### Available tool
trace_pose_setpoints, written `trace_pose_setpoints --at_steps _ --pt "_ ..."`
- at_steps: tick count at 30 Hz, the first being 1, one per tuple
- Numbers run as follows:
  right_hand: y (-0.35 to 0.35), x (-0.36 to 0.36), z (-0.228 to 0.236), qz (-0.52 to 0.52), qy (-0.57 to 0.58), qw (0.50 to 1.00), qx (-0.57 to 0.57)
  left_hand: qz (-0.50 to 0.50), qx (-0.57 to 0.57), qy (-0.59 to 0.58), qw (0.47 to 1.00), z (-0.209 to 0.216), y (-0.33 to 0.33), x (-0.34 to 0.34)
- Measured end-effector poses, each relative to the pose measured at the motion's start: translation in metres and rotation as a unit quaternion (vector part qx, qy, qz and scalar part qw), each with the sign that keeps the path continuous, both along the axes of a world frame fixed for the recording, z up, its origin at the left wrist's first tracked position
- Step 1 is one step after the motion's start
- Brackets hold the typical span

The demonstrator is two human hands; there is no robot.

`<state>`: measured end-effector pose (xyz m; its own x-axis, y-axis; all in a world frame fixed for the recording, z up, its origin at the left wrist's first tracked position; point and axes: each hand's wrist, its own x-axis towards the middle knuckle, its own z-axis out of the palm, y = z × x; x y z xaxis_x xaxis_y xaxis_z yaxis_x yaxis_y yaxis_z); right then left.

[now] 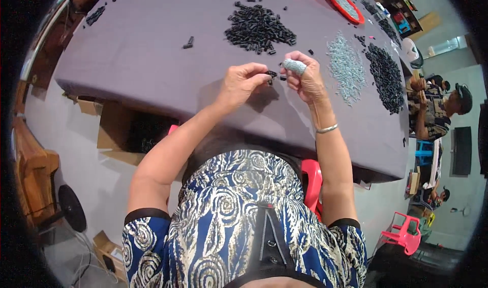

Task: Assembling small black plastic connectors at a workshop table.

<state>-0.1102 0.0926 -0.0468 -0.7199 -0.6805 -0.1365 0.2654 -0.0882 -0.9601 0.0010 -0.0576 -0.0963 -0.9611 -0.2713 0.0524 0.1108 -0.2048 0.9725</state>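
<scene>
My left hand [240, 86] is closed, pinching a small black part [271, 75] between thumb and fingertips above the near side of the table. Close by on its right, my right hand [310, 82] is bent inward and closed on another small black part [283, 77]. A speckled grey cover [294, 66] wraps one finger of the right hand. The two parts are nearly end to end; whether they touch I cannot tell. Beyond my hands lies a heap of short black pieces [258, 30]. To their right spread many small pale grey pieces [346, 67].
A purple-grey cloth covers the table [147, 49]. Another black heap [386, 77] lies near its right edge. At the far right sits a red tray [347, 7] of pale pieces. Under the table stands an open cardboard box [114, 130]. Other people sit around the room.
</scene>
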Motion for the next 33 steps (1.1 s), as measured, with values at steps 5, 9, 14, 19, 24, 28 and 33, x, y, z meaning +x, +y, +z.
trace_pose_setpoints --at_steps 5,9,14,19,24,28,33 --pt "-0.017 0.020 -0.013 -0.006 -0.019 1.000 -0.022 0.007 -0.011 0.036 0.999 0.002 -0.003 0.001" --pt "-0.016 0.020 -0.019 -0.007 -0.028 0.999 -0.030 0.015 0.011 0.035 0.999 -0.001 -0.003 0.000" --pt "-0.013 0.020 -0.016 0.005 0.010 1.000 -0.022 0.018 -0.037 0.027 0.999 -0.004 0.000 0.001" --pt "-0.013 0.010 -0.015 0.036 -0.061 0.997 0.024 0.032 -0.102 0.045 0.993 -0.008 -0.002 -0.003" --pt "-0.009 0.008 -0.020 0.095 -0.153 0.983 0.039 0.030 -0.119 0.039 0.992 -0.004 0.000 -0.001" --pt "-0.004 0.003 -0.024 0.127 -0.204 0.971 0.001 0.021 -0.148 0.059 0.987 -0.002 -0.001 -0.001" --pt "-0.005 0.009 -0.023 0.133 -0.190 0.971 -0.058 0.015 -0.052 0.070 0.996 -0.001 -0.004 0.000"
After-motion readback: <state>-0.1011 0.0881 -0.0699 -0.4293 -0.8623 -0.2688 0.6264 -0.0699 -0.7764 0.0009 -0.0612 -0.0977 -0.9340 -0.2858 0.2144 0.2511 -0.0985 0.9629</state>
